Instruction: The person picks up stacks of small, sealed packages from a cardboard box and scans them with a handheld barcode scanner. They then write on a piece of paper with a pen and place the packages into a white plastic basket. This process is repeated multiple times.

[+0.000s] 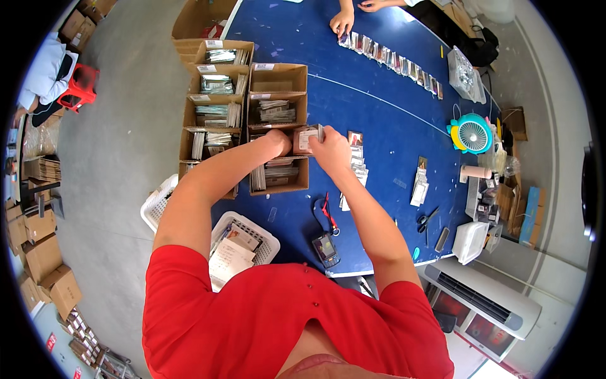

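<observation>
My right hand (pixel 333 148) grips a small stack of flat packets (pixel 303 140) with a white printed label facing up. It holds them at the right edge of a cardboard box in the right-hand column. My left hand (pixel 279 139) reaches down into that same box, its fingers hidden, so what it touches cannot be seen. Just in front is another cardboard box (pixel 286 185) filled with upright flat packets. To the right of my right hand, a row of overlapping labelled packets (pixel 358 166) lies on the blue table (pixel 393 142), partly covered by my forearm.
More divided cardboard boxes (pixel 215 71) stand at left. A handheld scanner (pixel 325 251), scissors (pixel 427 219), a second packet row (pixel 419 187) and a fan (pixel 473 133) are on the table. A white basket (pixel 265 237) holds papers. Across the table, another person's hand (pixel 343 22) touches a long packet row (pixel 393 61).
</observation>
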Available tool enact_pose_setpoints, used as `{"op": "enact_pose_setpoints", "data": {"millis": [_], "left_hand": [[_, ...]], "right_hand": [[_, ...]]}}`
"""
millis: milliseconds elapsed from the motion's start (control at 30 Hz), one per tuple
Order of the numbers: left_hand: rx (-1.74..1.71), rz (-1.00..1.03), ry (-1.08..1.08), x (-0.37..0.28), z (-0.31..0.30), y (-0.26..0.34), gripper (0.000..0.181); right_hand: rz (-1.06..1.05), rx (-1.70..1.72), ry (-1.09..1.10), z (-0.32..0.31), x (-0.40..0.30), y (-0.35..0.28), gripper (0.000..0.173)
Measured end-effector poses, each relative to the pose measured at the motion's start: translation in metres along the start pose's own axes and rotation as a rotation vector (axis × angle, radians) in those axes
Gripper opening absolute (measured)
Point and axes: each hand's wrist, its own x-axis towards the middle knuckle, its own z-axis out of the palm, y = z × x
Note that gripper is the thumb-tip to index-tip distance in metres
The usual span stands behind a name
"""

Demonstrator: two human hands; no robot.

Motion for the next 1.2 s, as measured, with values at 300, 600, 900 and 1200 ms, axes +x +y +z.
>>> {"op": "enact_pose_setpoints", "data": {"millis": [300,600,900,1200], "left_hand": [[-0.53,0.046,0.205,-0.042,0.015,-0.031,0.042],[-0.731,-0.028,0.431,-0.044,0.017,-0.022,0.028],[-0.799,-0.056,0.563,-0.052,0.018,-0.01,0.025],[-0.695,-0.283,0.599,-0.076,0.025,-0.001,0.024]], "right_hand": [[-0.114,-0.269,-0.081,0.038,0.019,-0.029,0.026],[-0.152,-0.333,0.009,0.035,-0.005,-0.032,0.049],[-0.195,0.241,0.267,0.023,-0.078,0.068,0.019],[0.228,0.124,-0.436,0.119,-0.242,0.263,0.054]]}}
